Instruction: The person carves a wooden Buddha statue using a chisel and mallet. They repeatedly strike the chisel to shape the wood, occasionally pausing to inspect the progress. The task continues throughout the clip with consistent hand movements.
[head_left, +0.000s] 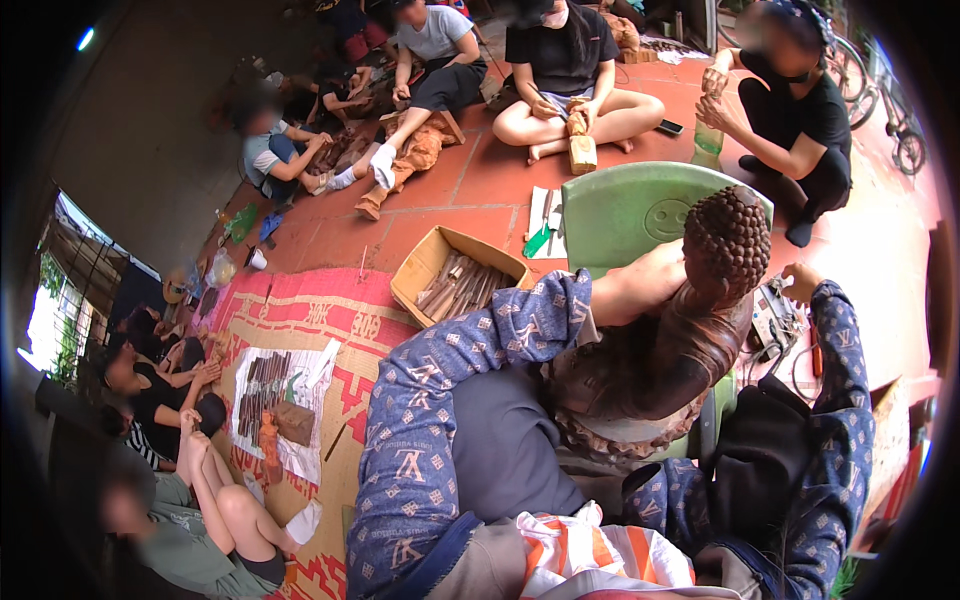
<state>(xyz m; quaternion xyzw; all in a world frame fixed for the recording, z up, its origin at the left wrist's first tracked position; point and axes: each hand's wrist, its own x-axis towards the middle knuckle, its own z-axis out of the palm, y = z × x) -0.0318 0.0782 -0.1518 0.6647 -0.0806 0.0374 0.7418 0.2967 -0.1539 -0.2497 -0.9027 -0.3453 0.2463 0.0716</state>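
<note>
A dark brown carved Buddha statue, its head covered in round curls, leans in front of me over a green plastic chair. Its carved base points toward my lap. My left arm, in a blue patterned sleeve, reaches around the far side of the statue. The bare wrist of my left hand shows beside the statue's neck; the fingers are hidden behind it. To the right of the statue's head is my right hand, small in view, its fingers curled. What they hold, if anything, cannot be made out.
A cardboard box of carving tools stands left of the chair. More tools lie on white paper on the patterned mat. An electrical board with cables is at right. Several people sit around on the tiled floor, some holding wood carvings.
</note>
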